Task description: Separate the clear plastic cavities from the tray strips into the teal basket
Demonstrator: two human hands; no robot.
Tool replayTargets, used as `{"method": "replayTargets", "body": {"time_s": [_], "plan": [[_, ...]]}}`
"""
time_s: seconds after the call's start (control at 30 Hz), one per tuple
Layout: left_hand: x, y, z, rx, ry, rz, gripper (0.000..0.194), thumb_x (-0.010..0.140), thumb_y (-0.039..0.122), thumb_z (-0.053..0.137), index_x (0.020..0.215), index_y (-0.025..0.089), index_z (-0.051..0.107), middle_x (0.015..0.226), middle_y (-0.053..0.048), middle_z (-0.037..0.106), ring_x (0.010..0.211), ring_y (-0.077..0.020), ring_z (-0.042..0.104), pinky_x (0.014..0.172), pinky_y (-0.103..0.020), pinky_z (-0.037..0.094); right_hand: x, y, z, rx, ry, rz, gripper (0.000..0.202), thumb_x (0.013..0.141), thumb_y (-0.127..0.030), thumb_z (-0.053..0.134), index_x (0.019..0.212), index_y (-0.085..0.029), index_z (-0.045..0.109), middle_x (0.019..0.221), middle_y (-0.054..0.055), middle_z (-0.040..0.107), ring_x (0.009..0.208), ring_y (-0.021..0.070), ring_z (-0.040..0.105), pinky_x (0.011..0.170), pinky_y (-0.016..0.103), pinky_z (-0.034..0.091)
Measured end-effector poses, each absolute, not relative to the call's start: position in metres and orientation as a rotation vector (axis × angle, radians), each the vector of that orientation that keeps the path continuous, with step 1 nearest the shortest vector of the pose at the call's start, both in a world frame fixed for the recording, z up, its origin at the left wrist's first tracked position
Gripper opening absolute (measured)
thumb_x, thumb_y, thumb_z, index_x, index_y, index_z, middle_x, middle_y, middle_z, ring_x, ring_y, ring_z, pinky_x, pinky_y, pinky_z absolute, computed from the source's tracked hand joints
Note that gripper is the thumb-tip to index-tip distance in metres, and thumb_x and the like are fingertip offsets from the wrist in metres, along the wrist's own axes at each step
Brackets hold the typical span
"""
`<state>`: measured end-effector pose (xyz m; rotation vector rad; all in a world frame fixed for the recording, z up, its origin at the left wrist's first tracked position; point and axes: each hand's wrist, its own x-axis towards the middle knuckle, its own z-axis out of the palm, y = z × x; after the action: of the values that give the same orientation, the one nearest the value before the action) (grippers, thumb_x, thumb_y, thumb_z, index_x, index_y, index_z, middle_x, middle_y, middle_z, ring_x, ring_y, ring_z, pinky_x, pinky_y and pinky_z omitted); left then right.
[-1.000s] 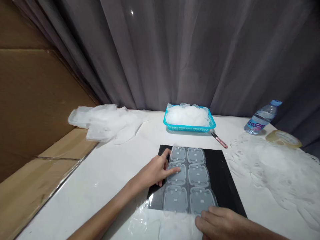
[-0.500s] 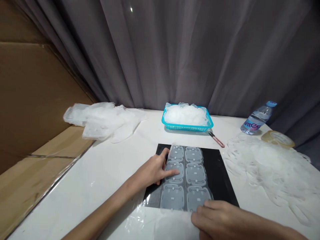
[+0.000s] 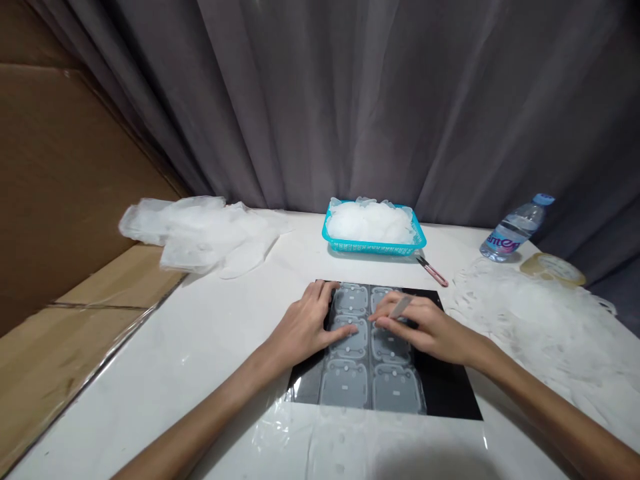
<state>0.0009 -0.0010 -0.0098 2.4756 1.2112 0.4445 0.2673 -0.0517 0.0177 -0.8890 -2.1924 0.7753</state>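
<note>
A translucent plastic sheet of moulded, rounded-square panels (image 3: 345,387) lies on a black board (image 3: 447,373) in front of me. My left hand (image 3: 310,323) rests at the sheet's left edge, fingers stretched out and the thumb lying across a middle panel. Over the right column of panels is my right hand (image 3: 420,323), closed around a small flat grey blade-like piece (image 3: 401,307) that sticks up between the fingers. Its lower end is hidden by the hand, so its exact kind does not show. Part of the upper right panels is covered by this hand.
Behind the board stands a blue basket (image 3: 375,248) of white translucent pieces, with pink-handled snips (image 3: 434,273) beside it. Clear plastic scraps (image 3: 540,327), a tape roll (image 3: 553,269) and a water bottle (image 3: 513,230) are right; translucent sheets (image 3: 205,233) and cardboard (image 3: 75,167) left.
My right hand has moved up and away from the sheet's lower edge to its upper right panels, and the grey piece now shows in it. My left hand keeps its place on the sheet.
</note>
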Motion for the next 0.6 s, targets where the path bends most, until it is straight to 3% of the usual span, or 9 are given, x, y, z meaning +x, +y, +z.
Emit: {"method": "replayTargets", "body": {"time_s": [0.1,0.23,0.33,0.47,0.6], "plan": [[0.001,0.0,-0.016,2.507,1.137,0.508,0.059,0.093,0.063,0.064,0.133,0.022,0.048,0.135,-0.014,0.056,0.127,-0.0347,0.055,0.104,-0.051,0.051,0.271,-0.043,0.01,-0.954,-1.95,0.771,0.029,0.108,-0.032,0.051,0.1,-0.02,0.076,0.103,0.009,0.072,0.097,0.0209,0.068,0.088,0.036,0.055],[0.0,0.003,-0.025,2.518,1.063,0.454,0.063,0.1,0.061,0.055,0.147,0.023,0.042,0.159,-0.014,0.043,0.147,-0.0347,0.04,0.121,-0.055,0.037,0.268,-0.041,-0.002,-1.022,-1.764,0.898,0.034,0.108,-0.038,0.05,0.1,-0.02,0.077,0.083,0.005,0.068,0.077,0.0179,0.069,0.068,0.031,0.058],[-0.003,0.008,-0.029,2.515,1.031,0.366,0.068,0.1,0.065,0.051,0.152,0.023,0.039,0.165,-0.012,0.039,0.155,-0.0349,0.031,0.125,-0.056,0.032,0.259,-0.04,-0.009,-1.026,-1.74,0.999,0.031,0.107,-0.039,0.052,0.1,-0.02,0.076,0.087,0.006,0.07,0.075,0.0175,0.071,0.066,0.03,0.059],[-0.006,0.013,-0.031,2.517,0.995,0.372,0.071,0.098,0.067,0.053,0.154,0.024,0.04,0.164,-0.012,0.04,0.157,-0.035,0.027,0.126,-0.055,0.032,0.247,-0.034,-0.014,-1.047,-1.886,0.888,0.016,0.101,-0.032,0.065,0.096,-0.022,0.076,0.097,0.005,0.072,0.09,0.0186,0.07,0.081,0.031,0.056],[-0.006,0.015,-0.03,2.548,0.967,0.423,0.07,0.098,0.066,0.054,0.151,0.023,0.042,0.163,-0.015,0.038,0.155,-0.0367,0.03,0.124,-0.057,0.035,0.247,-0.026,-0.023,-1.021,-1.885,1.036,0.015,0.096,-0.034,0.07,0.094,-0.02,0.075,0.096,0.005,0.071,0.085,0.0176,0.069,0.074,0.028,0.054]]}}
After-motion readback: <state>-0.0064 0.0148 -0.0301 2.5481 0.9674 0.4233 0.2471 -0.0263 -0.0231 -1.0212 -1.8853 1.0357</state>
